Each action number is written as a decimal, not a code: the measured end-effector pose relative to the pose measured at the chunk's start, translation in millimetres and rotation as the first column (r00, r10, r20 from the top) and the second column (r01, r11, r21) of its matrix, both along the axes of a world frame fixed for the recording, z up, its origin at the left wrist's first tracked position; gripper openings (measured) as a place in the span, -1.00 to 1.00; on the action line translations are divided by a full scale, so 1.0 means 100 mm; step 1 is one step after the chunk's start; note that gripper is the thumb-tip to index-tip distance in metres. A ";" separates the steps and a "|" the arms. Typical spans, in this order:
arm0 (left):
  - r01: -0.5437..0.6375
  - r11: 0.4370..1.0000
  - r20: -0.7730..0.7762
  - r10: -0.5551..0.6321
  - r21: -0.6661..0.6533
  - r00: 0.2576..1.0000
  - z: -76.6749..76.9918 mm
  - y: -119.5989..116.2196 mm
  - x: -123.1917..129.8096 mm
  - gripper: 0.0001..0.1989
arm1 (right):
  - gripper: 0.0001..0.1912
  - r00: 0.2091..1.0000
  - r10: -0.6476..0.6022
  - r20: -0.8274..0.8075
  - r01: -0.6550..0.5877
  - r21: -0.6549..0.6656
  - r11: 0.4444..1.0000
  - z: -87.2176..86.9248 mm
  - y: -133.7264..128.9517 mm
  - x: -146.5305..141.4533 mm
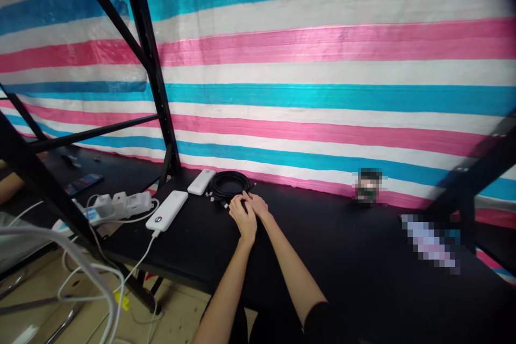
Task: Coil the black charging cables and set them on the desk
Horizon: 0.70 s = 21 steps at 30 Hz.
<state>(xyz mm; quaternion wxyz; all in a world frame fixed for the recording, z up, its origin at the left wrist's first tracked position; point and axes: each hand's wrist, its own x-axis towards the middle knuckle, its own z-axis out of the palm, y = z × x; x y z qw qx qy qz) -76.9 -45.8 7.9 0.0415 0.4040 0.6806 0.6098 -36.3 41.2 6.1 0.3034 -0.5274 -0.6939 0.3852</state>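
Note:
A coiled black cable (229, 184) with several pale connectors lies near the back edge of the black table. Just in front of its right side my left hand (243, 217) rests with fingers bent, beside my right hand (257, 205). The two hands touch or overlap at the fingers. Whether anything small is between them is hidden. To the left of the coil are a white power bank (201, 181) and a larger white power bank (167, 211) with a white cable plugged into its near end.
A power strip (100, 210) with white chargers sits at the left by a black metal post (155, 70). White cables hang over the front left. Blurred items, one dark (368, 185) and one pale (429, 242), lie to the right. Another person's arm (10, 188) shows far left.

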 end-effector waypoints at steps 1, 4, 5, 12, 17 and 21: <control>0.017 1.000 -0.008 -0.018 -0.015 1.000 0.00 0.00 -0.01 -0.82 | -0.59 1.000 -0.021 -0.001 0.021 0.016 1.000 0.00 -0.01 0.01; 0.151 0.986 -0.061 -0.155 -0.074 0.986 -0.01 -0.01 -0.01 -0.80 | -0.56 0.996 -0.079 -0.048 0.082 0.077 0.994 -0.06 -0.09 0.10; 0.213 0.972 -0.080 -0.222 -0.101 0.972 -0.02 -0.01 -0.01 -0.79 | -0.58 0.992 -0.099 -0.073 0.106 0.103 0.989 -0.09 -0.12 0.16; 0.468 0.828 -0.079 -0.513 -0.308 0.855 -0.13 0.06 0.00 -0.74 | -0.63 0.922 -0.195 -0.333 0.221 0.041 0.974 -0.21 -0.27 0.88; 0.492 0.795 -0.067 -0.547 -0.356 0.835 -0.16 0.09 -0.01 -0.69 | -0.59 0.803 -0.110 -0.586 0.070 -0.090 0.993 -0.18 -0.30 1.49; 0.480 0.793 -0.074 -0.542 -0.375 0.837 -0.16 0.08 -0.01 -0.68 | -0.60 0.593 -0.250 -0.765 0.144 -0.205 0.968 -0.16 -0.30 1.67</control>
